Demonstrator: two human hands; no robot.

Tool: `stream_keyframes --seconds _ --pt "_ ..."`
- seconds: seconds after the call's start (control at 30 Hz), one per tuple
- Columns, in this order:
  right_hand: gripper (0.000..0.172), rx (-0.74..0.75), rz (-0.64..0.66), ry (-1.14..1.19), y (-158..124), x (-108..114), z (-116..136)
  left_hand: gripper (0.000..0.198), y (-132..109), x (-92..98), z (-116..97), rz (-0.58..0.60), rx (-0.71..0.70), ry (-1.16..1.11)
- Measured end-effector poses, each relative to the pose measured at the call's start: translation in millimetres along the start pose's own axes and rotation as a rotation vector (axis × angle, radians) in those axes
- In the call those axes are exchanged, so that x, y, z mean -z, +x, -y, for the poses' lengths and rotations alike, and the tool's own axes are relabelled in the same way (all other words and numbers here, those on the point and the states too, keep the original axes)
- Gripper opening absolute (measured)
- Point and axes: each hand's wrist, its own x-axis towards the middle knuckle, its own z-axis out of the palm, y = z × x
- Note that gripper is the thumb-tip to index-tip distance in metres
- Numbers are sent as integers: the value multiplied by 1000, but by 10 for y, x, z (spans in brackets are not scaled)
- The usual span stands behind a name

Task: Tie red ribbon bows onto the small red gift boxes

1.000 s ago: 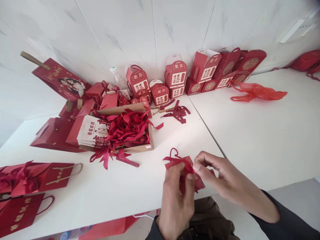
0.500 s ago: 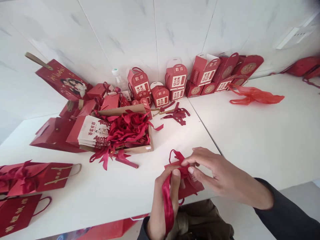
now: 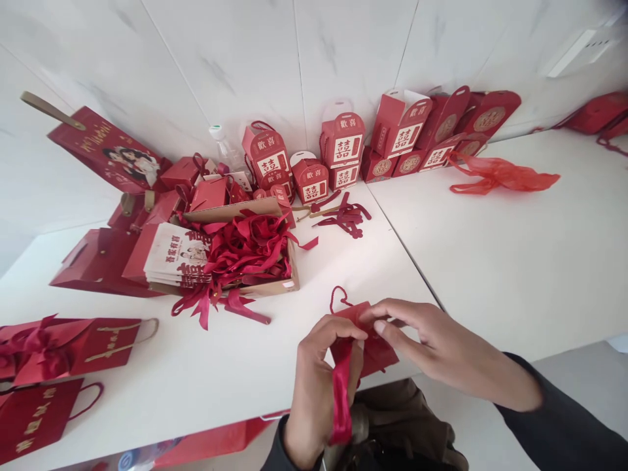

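Observation:
A small red gift bag [image 3: 385, 353] with a twisted cord handle lies near the table's front edge, in front of me. My left hand [image 3: 326, 366] is closed in a pinch on a shiny red ribbon [image 3: 342, 399], whose loose end hangs down past the palm. From the other side, my right hand [image 3: 412, 333] bends over the bag, thumb and forefinger pinched together at the ribbon on top of it. The fingers cover much of the bag's upper face, so the exact grip there is partly hidden.
A cardboard box [image 3: 289, 286] heaped with red ribbons [image 3: 250, 242] and printed cards [image 3: 171, 255] stands left of centre. Red favour boxes [image 3: 346, 150] line the wall. Dark red cords [image 3: 346, 216] lie before them. A red plastic bag [image 3: 505, 176] rests at right, larger gift bags [image 3: 108, 350] at left.
My left hand has shifted slightly right and down, its fingers arched higher over the bag. The ribbon's hanging end has swung right. The right hand stays pinched at the bag, and the view has tilted slightly.

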Motion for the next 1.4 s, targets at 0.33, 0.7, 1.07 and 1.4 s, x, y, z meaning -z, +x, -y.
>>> stream_keyframes --seconds 0.33,0.7,1.07,1.4 --pt "26 24 33 140 88 -102 -52 36 -65 -44 148 -91 -364 340" --pt "27 32 62 148 91 -94 -49 26 -79 -24 127 -107 -277 288" --pt "15 57 12 -5 26 -100 -17 14 -61 -4 47 -91 22 126" --pt "21 39 85 120 136 -148 19 18 -62 -35 83 -169 -78 57"
